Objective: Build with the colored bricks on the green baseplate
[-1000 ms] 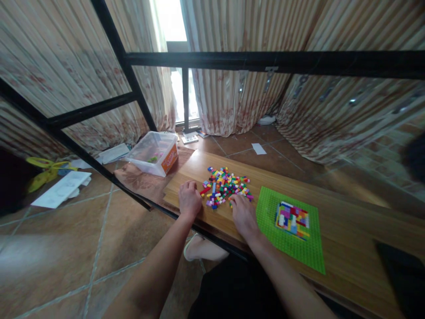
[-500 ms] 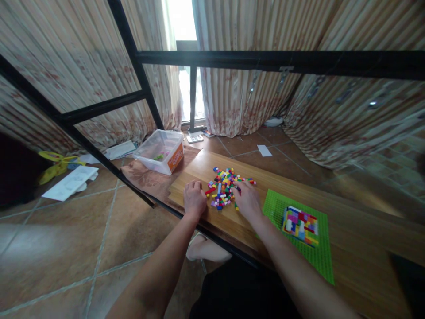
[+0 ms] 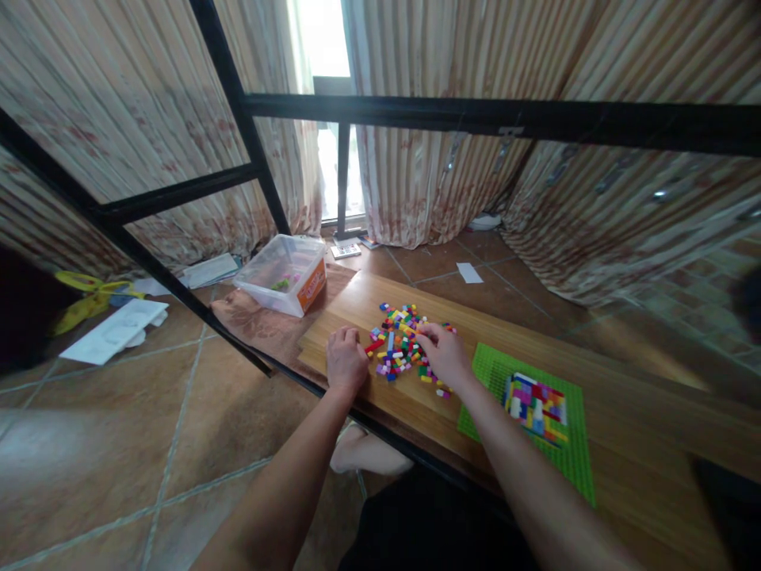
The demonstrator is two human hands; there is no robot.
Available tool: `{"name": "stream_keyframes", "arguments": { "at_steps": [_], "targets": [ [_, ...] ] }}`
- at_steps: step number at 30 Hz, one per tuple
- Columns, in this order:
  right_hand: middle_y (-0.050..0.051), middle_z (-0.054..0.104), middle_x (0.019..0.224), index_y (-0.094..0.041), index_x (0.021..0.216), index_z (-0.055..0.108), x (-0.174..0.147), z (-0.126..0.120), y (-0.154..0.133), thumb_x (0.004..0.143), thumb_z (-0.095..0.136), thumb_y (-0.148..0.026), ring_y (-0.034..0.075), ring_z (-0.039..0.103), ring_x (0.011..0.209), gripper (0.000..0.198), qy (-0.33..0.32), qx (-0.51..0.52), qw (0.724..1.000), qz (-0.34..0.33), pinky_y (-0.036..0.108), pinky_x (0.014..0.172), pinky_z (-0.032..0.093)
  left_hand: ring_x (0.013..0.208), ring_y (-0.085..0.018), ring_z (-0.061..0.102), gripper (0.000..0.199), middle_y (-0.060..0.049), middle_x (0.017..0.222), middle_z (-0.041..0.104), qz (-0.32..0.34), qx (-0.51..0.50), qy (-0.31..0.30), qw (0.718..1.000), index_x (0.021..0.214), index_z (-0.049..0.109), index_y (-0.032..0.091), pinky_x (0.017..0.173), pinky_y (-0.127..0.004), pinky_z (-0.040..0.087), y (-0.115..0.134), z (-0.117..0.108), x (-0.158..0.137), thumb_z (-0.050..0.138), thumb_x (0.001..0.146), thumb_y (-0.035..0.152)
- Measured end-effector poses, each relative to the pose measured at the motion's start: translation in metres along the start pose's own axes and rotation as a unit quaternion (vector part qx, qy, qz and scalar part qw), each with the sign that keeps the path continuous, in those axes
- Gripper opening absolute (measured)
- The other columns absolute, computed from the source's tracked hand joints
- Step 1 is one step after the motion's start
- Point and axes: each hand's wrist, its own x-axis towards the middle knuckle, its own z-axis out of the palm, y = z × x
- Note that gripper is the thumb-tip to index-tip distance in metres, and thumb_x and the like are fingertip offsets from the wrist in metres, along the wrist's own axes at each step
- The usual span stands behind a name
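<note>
Small toy bricks (image 3: 399, 354) of many colours lie in a loose pile on the wooden table. My left hand (image 3: 346, 358) rests at the pile's left side, fingers curled in next to a long red brick (image 3: 374, 346); what they may hold is hidden. Over the right part of the pile, thumb and forefinger of my right hand (image 3: 443, 354) are pinched together at a small orange-yellow brick. Farther right, a green baseplate (image 3: 574, 468) carries a flat build of coloured bricks (image 3: 538, 406), partly behind my right forearm.
The wooden table (image 3: 357, 297) has a dark metal rail (image 3: 416, 456) along its near edge. A clear plastic box (image 3: 285, 274) with some bricks stands beyond its left end on a brown cloth (image 3: 250, 317). Black bars (image 3: 416, 107) cross ahead. A dark object (image 3: 722, 500) lies right.
My right hand has lifted and drawn back slightly, its pinch now showing more plainly. A pale pink and white brick shows below it, apart from the pile. My left hand stays put.
</note>
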Motion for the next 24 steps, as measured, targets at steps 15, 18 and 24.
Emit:
{"name": "stream_keyframes", "arguments": {
  "at_steps": [15, 18, 24],
  "targets": [
    [0.000, 0.065, 0.076, -0.020, 0.091, 0.062, -0.078, -0.032, -0.035, 0.082, 0.059, -0.042, 0.013, 0.061, 0.064, 0.024, -0.020, 0.285, 0.955, 0.077, 0.026, 0.061, 0.051, 0.075, -0.014, 0.058, 0.031, -0.001, 0.084, 0.064, 0.028, -0.417, -0.137, 0.898, 0.107, 0.060, 0.021, 0.070, -0.025, 0.044, 0.063, -0.051, -0.041, 0.046, 0.090, 0.042],
    [-0.001, 0.062, 0.075, -0.020, 0.086, 0.063, -0.091, -0.034, -0.043, 0.085, 0.056, -0.040, 0.012, 0.059, 0.064, 0.021, -0.029, 0.287, 0.955, 0.070, 0.024, 0.060, 0.049, 0.065, -0.012, 0.053, 0.025, 0.002, 0.070, 0.059, 0.040, -0.417, -0.190, 0.888, 0.089, 0.061, 0.021, 0.061, -0.023, 0.038, 0.087, -0.057, -0.056, 0.048, 0.089, 0.043],
    [-0.001, 0.062, 0.074, -0.021, 0.087, 0.064, -0.117, -0.031, -0.046, 0.082, 0.059, -0.043, 0.011, 0.056, 0.061, 0.023, 0.012, 0.331, 0.935, 0.125, 0.023, 0.054, 0.047, 0.058, -0.010, 0.046, 0.028, 0.004, 0.062, 0.051, 0.014, -0.432, -0.190, 0.882, 0.070, 0.052, 0.020, 0.056, -0.021, 0.035, 0.099, -0.046, -0.074, 0.047, 0.089, 0.040]
  ]
}}
